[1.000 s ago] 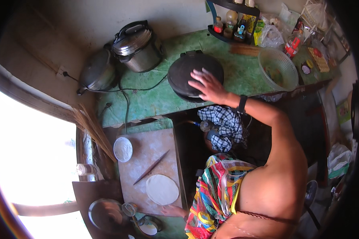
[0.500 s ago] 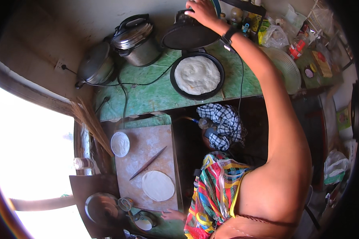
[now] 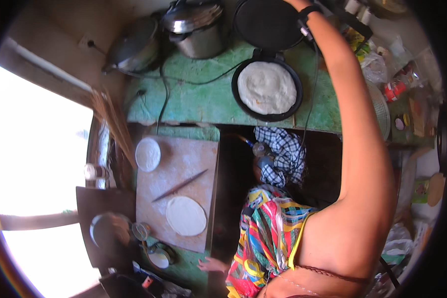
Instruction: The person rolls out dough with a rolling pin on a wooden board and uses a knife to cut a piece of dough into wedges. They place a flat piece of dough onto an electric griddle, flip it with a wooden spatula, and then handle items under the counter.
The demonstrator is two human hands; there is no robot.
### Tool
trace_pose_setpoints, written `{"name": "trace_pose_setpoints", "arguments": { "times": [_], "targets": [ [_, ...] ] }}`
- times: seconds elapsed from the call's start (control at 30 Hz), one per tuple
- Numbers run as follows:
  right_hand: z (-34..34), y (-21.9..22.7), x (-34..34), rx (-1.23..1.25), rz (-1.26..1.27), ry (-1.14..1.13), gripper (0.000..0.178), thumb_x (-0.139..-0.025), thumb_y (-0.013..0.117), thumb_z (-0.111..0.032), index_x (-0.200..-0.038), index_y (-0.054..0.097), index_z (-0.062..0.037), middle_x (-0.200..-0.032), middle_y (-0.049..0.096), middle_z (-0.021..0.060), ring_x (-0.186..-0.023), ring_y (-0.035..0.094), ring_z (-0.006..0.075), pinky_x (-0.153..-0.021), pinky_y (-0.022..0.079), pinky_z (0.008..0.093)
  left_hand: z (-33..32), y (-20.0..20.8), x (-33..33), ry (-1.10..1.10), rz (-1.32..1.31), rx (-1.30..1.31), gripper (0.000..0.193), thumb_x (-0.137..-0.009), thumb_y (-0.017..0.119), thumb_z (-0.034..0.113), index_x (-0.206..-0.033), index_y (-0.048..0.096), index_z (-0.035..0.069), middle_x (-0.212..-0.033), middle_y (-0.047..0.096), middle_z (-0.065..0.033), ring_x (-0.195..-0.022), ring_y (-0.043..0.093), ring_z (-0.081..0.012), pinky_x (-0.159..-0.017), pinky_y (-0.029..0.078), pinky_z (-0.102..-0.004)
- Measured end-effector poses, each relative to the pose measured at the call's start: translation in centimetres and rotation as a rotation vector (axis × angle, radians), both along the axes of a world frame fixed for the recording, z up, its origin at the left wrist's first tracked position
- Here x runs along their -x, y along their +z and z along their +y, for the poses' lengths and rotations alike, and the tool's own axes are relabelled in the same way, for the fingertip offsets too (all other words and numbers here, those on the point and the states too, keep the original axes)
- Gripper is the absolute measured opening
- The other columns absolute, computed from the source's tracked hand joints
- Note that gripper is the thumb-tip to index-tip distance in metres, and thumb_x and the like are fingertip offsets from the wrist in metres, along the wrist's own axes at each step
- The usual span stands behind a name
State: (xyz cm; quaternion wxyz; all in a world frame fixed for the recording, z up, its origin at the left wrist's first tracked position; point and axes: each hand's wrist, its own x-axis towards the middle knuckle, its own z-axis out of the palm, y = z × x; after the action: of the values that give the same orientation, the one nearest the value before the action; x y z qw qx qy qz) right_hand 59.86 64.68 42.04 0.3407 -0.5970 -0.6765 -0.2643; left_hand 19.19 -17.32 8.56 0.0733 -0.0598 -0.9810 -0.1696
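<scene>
My right arm stretches up to the opened black lid (image 3: 268,25) of a round electric pan (image 3: 236,102). Only the base of my right hand (image 3: 297,4) shows at the top edge, beside the lid; its fingers are cut off. A round, puffed, pale flatbread (image 3: 266,88) lies in the pan. Low in the picture, my left hand (image 3: 213,264) rests with spread fingers on the green surface, near the corner of a floured board (image 3: 184,151). On that board are a thin white dough round (image 3: 186,215), a tapered wooden rolling pin (image 3: 180,186) and a white bowl of flour (image 3: 148,154).
A pressure cooker (image 3: 196,30) and a lidded pot (image 3: 134,47) stand behind on the green counter (image 3: 198,102), with dark cords across it. Right of my arm are a colander (image 3: 381,111) and a red-labelled bottle (image 3: 395,90). A checked cloth (image 3: 285,151) hangs below the counter.
The pan's lid has tilted further back, and my right hand has moved up, mostly out of the picture. My left hand stays low by the board. The view has shifted somewhat.
</scene>
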Motion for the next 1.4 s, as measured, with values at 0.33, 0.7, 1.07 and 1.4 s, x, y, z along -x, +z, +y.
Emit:
{"name": "trace_pose_setpoints", "arguments": {
  "times": [0.33, 0.7, 1.07, 1.4],
  "targets": [
    [-20.7, -7.0, 14.6, 0.579, 0.807, 1.084, 0.018, -0.082, 0.06, -0.015, -0.098, 0.055, -0.0074, -0.11, 0.054, 0.0052, -0.103, 0.052, 0.0179, -0.086, 0.042, 0.0323, 6.6, 1.9, -0.7, -0.069, -0.083, -0.144, 0.038, -0.082, 0.054, 0.011, -0.115, 0.047, -0.005, -0.127, 0.033, -0.0304, -0.119, 0.034, -0.0415, -0.099, 0.031, -0.0443],
    [-39.7, -34.1, 37.2, 1.142, -0.088, 1.127, 0.041, -0.074, 0.06, -0.026, -0.107, 0.053, -0.0034, -0.108, 0.052, 0.0199, -0.102, 0.05, 0.0355, -0.083, 0.041, 0.0499, 4.0, 1.0, 0.2, -0.146, -0.073, -0.111, 0.037, -0.083, 0.053, 0.01, -0.116, 0.048, -0.004, -0.128, 0.034, -0.0273, -0.118, 0.034, -0.04, -0.099, 0.029, -0.0447],
    [-40.2, -33.6, 39.1, 1.218, -0.075, 1.117, 0.023, -0.076, 0.053, -0.017, -0.091, 0.055, 0.0014, -0.081, 0.061, 0.0225, -0.08, 0.061, 0.0357, -0.066, 0.048, 0.046, -4.6, -5.0, 3.4, -0.062, -0.12, -0.059, 0.038, -0.083, 0.053, 0.017, -0.115, 0.049, -0.002, -0.123, 0.038, -0.0273, -0.116, 0.037, -0.039, -0.098, 0.03, -0.0453],
    [-45.7, -24.8, 16.0, 1.055, 0.688, 0.689, 0.019, -0.086, 0.054, -0.028, -0.09, 0.052, -0.0098, -0.057, 0.051, 0.0067, -0.05, 0.054, 0.0205, -0.047, 0.039, 0.0354, 11.3, 1.7, 12.1, -0.617, -0.125, -0.224, 0.035, -0.082, 0.055, 0.013, -0.113, 0.051, -0.002, -0.121, 0.042, -0.0238, -0.114, 0.039, -0.0371, -0.097, 0.03, -0.0444]
  ]
}}
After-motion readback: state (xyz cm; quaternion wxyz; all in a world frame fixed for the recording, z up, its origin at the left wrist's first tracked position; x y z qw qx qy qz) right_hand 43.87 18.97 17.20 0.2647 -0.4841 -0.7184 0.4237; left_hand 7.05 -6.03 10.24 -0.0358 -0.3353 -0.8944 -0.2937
